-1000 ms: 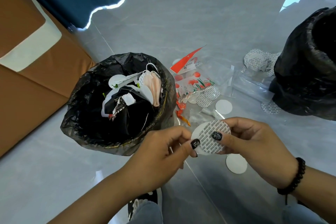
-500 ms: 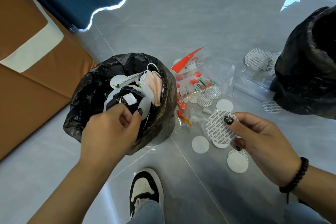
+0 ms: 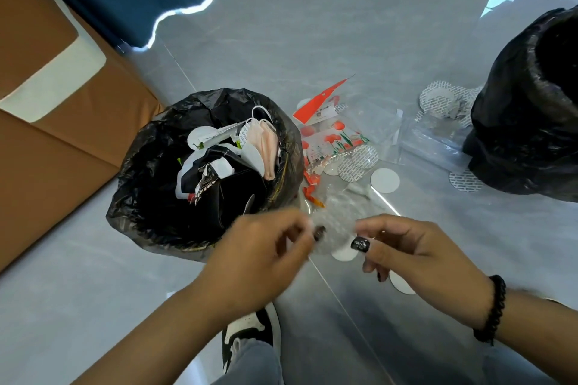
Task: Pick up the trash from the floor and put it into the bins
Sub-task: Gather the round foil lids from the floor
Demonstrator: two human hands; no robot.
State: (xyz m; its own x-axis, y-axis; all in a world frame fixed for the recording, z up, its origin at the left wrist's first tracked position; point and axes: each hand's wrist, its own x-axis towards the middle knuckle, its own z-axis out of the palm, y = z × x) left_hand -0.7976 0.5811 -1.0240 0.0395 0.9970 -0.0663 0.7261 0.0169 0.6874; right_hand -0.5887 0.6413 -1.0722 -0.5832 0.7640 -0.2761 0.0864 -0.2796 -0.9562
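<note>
The glossy grey tiled floor carries two bins. The tall black-bagged bin at the right edge shows no contents from this angle. The round black-lined bin nearer the person is partly filled: a crumpled pink face mask, white mask straps and assorted wrappers lie inside it. This much of the task is judged complete.

The remaining trash lies on the floor between the two bins. It comprises a clear plastic bag printed with red flowers, a flat clear plastic sleeve, a red-and-white paper packet, and numerous round white seal discs — some plain, some with grey printing. A further group of discs sits against the base of the right bin. A substantial share of the work is therefore judged outstanding.

The left hand and the right hand hover close together just beside the near bin's rim, fingers narrowly pinched. Motion blur obscures the gap between them — whether either hand holds a disc cannot be determined.
</note>
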